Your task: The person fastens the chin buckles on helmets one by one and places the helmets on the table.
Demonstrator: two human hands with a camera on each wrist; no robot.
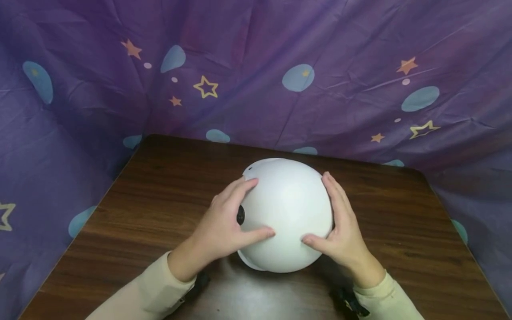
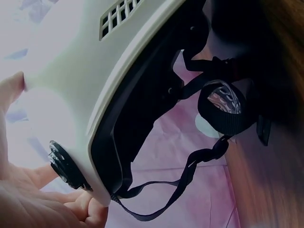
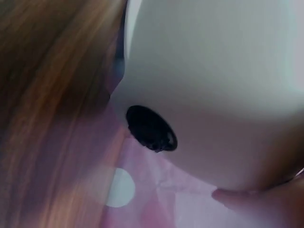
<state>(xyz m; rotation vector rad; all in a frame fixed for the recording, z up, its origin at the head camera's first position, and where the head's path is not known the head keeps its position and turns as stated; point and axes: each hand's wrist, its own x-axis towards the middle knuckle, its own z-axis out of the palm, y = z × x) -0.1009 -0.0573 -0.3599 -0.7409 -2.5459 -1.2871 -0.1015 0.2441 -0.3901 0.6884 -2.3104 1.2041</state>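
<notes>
**Mia:** What is that big round white thing?

**Ben:** It is a white helmet [image 1: 287, 213]. It sits in the middle of the brown wooden table [image 1: 152, 200], a bit nearer to the person than to the far edge.

**Mia:** Who is touching it?

**Ben:** Two hands. The left hand [image 1: 224, 226] lies on the left side of the helmet, with its fingers spread wide and pressed flat on the shell. Its thumb points across the front.

**Mia:** And the other one?

**Ben:** The right hand [image 1: 340, 226] does the same on the right side — fingers straight, flat on the shell, thumb reaching in at the front. So the helmet is between the two hands.

**Mia:** What is the little black dot by the left hand?

**Ben:** That is a black knob [image 1: 240, 215] on the side of the helmet, just beside the left thumb. The right wrist view shows one on the other side too [image 3: 151, 128].

**Mia:** Can you see under the helmet?

**Ben:** Yes, in the left wrist view. There is a dark lining inside, and a black strap [image 2: 190, 171] hangs down from it. There is also a small grid of holes [image 2: 116, 16] in the white shell.

**Mia:** What is behind the table?

**Ben:** A purple cloth [image 1: 340, 66] with stars and blue spots — it goes all around the table. The person has pale cream sleeves [image 1: 152, 293].
</notes>
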